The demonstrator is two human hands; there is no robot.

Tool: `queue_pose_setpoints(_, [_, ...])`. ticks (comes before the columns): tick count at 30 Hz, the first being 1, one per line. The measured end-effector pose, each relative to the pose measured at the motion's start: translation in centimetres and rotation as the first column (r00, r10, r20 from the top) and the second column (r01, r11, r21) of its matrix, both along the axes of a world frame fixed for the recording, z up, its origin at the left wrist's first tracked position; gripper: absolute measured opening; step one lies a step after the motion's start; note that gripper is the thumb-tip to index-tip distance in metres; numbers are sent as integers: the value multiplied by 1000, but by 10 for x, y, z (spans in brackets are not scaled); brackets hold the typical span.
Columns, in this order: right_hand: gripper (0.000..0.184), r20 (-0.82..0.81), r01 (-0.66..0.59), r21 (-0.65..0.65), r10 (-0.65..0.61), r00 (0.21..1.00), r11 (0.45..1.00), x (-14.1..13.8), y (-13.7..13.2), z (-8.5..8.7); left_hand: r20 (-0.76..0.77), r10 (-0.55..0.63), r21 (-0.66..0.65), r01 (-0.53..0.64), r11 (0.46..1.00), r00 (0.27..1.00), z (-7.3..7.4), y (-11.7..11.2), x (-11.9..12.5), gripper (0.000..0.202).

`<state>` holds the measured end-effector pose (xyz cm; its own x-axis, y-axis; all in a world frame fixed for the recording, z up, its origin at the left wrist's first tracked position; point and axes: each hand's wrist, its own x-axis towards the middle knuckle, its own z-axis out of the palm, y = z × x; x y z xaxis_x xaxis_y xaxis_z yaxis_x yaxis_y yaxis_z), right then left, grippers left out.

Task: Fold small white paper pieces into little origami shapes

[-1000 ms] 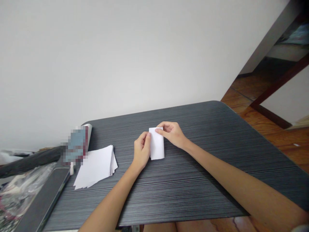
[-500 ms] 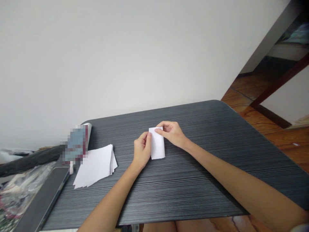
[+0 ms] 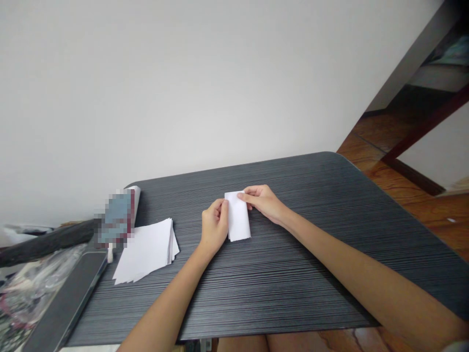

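Observation:
A white sheet of paper, folded into a narrow upright rectangle, is held between my two hands over the dark table. My left hand pinches its left edge near the top, thumb on the front face. At the upper right corner, my right hand grips the paper with the thumb in front and the fingers behind. The fingertips behind the sheet are hidden.
On the left of the dark striped table lies a stack of white paper. Beyond it is a blurred-out packet. A long dark case lies along the left edge, beside plastic bags. A pale wall rises behind.
My right hand has shifted slightly right along the paper's top, its thumb now nearer the right edge. My left hand keeps its pinch. The view has moved a little.

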<state>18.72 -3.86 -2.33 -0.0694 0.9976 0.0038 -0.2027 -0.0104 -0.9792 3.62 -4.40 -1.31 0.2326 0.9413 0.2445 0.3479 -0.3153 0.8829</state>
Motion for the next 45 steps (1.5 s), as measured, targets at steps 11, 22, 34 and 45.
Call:
queue_pose_setpoints(11, [27, -22, 1, -3, -1, 1000, 1000, 2, 1, -1, 48, -111, -136, 117, 984, 993, 1, 8, -7, 29])
queue_pose_setpoints(22, [29, 130, -119, -23, 121, 984, 993, 1, -2, 3, -14, -4, -12, 4, 1000, 1000, -5, 11, -11, 29])
queue_pose_setpoints(34, [29, 189, -259, -76, 269, 945, 963, 1, -2, -3, -31, 30, -13, -31, 999, 999, 1, 12, -13, 29])
queue_pose_setpoints(45, [30, 144, -412, -91, 422, 895, 907, 3, -6, 5, 100, 99, -57, -94, 994, 990, 5, 14, -15, 27])
